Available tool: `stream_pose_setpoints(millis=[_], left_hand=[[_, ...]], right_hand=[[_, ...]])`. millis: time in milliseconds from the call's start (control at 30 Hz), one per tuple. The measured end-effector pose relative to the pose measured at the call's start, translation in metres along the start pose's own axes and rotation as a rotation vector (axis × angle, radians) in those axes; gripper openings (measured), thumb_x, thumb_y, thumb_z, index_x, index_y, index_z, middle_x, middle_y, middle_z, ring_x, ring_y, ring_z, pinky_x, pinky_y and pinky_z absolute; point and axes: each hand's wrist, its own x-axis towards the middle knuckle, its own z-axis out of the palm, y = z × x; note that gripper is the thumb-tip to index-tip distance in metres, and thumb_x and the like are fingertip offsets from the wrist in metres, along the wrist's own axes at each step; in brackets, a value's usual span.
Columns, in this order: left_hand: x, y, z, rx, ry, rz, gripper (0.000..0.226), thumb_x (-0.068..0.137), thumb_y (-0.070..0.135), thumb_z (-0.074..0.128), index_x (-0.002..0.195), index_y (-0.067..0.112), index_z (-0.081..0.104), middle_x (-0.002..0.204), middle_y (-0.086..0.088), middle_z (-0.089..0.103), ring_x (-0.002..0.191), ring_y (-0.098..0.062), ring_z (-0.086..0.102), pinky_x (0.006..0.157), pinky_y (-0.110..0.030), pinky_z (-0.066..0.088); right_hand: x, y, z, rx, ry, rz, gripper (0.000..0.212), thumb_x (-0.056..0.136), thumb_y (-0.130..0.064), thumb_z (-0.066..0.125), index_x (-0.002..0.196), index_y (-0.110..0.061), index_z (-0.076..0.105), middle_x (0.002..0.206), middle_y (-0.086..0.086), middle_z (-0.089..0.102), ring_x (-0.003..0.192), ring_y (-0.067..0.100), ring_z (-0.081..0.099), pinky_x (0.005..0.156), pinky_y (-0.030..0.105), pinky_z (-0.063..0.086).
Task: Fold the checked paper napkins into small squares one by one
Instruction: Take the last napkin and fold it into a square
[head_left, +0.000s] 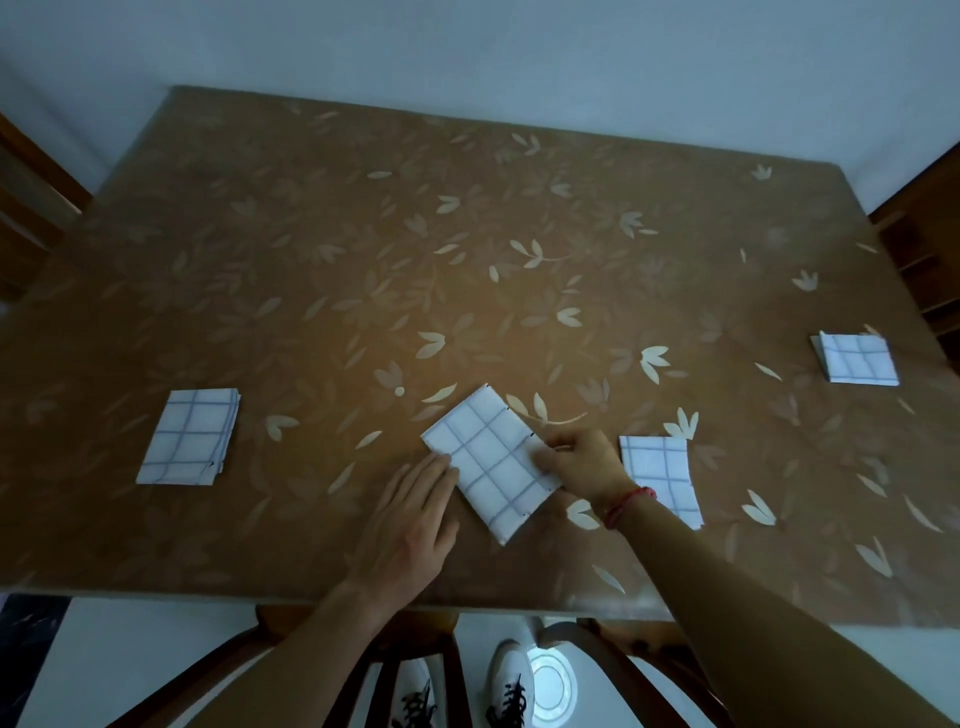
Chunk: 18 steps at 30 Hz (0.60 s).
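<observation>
Your left hand (415, 512) lies flat, fingers straight, touching the left edge of the white blue-checked folded paper napkin (488, 462) at the near centre of the brown leaf-patterned bench (311, 249). Your right hand (582, 460) pinches its right edge.

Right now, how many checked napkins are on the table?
4: the left napkin, the middle napkin between the left hand and right hand, the near-right napkin, the far-right napkin. The left one looks stacked, so more may hide.
</observation>
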Motion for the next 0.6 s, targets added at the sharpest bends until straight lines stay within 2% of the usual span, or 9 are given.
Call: stream_pose_setpoints(millis=[67,133,233,333,433,500,600], left_hand=[[-0.001,0.008,0.003,-0.014,0.007,0.012,0.063,0.08,0.027,0.073,0.136,0.01,0.05,0.141,-0.008,0.051,0.133,-0.022,0.044,0.111,-0.042,0.036],[-0.003,0.014,0.008,-0.023,0.041,0.028,0.064,0.073,0.024,0.08,0.13,0.01,0.054,0.134,-0.009,0.055,0.127,-0.024,0.05,0.108,-0.044,0.039],[-0.005,0.02,0.014,-0.018,0.088,0.043,0.064,0.064,0.014,0.083,0.123,0.011,0.058,0.126,-0.009,0.059,0.118,-0.026,0.055,0.102,-0.047,0.045],[-0.008,0.023,0.017,0.009,0.137,0.07,0.057,0.065,0.009,0.081,0.119,0.011,0.061,0.122,-0.008,0.061,0.115,-0.026,0.057,0.097,-0.047,0.046],[-0.01,0.024,0.015,0.017,0.166,0.092,0.05,0.062,0.007,0.081,0.11,0.012,0.067,0.114,-0.005,0.067,0.11,-0.025,0.061,0.096,-0.046,0.047],[-0.012,0.023,0.015,0.011,0.188,0.084,0.043,0.064,0.007,0.081,0.104,0.014,0.069,0.108,-0.002,0.068,0.107,-0.023,0.061,0.097,-0.041,0.042],[-0.015,0.022,0.017,0.002,0.224,0.062,0.027,0.073,0.01,0.075,0.099,0.016,0.07,0.103,0.0,0.069,0.105,-0.022,0.061,0.096,-0.037,0.036]], right_hand=[[-0.012,0.007,0.004,0.197,0.017,0.11,0.016,0.08,-0.007,0.07,0.067,-0.016,0.07,0.066,0.002,0.067,0.063,0.021,0.065,0.06,0.035,0.056],[-0.023,0.015,0.01,0.463,-0.029,0.236,0.006,0.08,0.002,0.068,0.076,-0.001,0.071,0.067,0.015,0.069,0.061,0.035,0.065,0.055,0.041,0.058],[-0.036,0.029,0.019,0.604,-0.099,0.302,0.006,0.084,0.006,0.063,0.083,0.01,0.067,0.075,0.025,0.064,0.059,0.034,0.059,0.044,0.029,0.051],[-0.045,0.04,0.024,0.651,-0.123,0.331,0.006,0.085,0.006,0.063,0.082,0.008,0.067,0.073,0.022,0.063,0.057,0.03,0.058,0.043,0.028,0.049],[-0.049,0.044,0.022,0.688,-0.145,0.349,0.01,0.088,0.0,0.062,0.095,0.006,0.068,0.078,0.019,0.066,0.057,0.024,0.062,0.045,0.028,0.052],[-0.051,0.043,0.018,0.693,-0.151,0.335,0.016,0.094,-0.006,0.055,0.104,-0.002,0.067,0.076,0.013,0.066,0.055,0.019,0.061,0.05,0.031,0.053],[-0.054,0.047,0.012,0.615,-0.132,0.266,0.03,0.093,0.0,0.042,0.109,-0.013,0.064,0.062,0.002,0.059,0.048,0.012,0.054,0.057,0.034,0.053]])
